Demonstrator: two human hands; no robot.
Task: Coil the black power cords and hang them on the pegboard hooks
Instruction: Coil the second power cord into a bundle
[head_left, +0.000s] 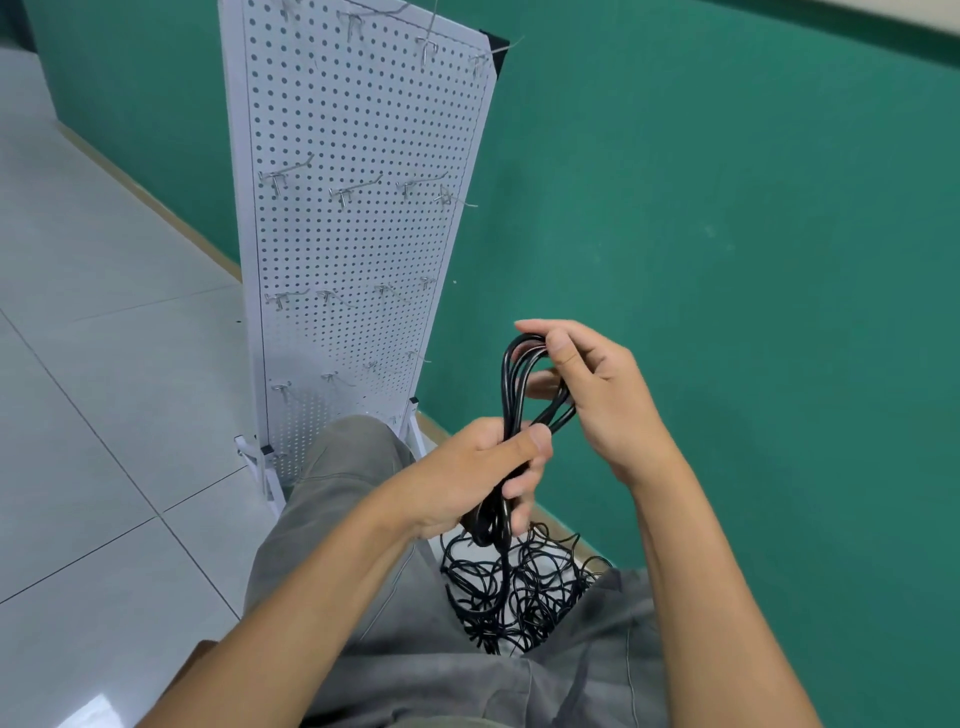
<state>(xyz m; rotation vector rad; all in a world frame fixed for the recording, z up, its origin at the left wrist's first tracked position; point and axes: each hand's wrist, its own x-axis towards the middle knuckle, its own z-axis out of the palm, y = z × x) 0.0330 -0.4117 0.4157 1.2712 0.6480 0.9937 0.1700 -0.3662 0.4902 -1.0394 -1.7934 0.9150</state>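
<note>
Black, glossy rubber-sheathed power cord, gathered into several long loops (524, 384), stands upright between the two hands at centre frame, just right of the pegboard's foot. The left hand (488, 467) has its grip wrapped tight round the waist of the bundle, thumb pressed across the strands; the right hand (587, 384) pinches the top bend of the loops between thumb and fingers, partly curled, holding the arc in shape. Below the left hand the strands hang down toward a tangled heap of more black cords (514, 592) lying on the floor between the person's grey-trousered knees.

By my judgement the task is early: one cord is nearly coiled but not yet hung, and the heap remains to be sorted. Farther off, the tall white perforated metal pegboard (363, 130) stands against the green wall (727, 208), and none of its silver wire hooks (353, 189) carries a cord. Pale grey floor tiles (104, 312) spread to the left.
</note>
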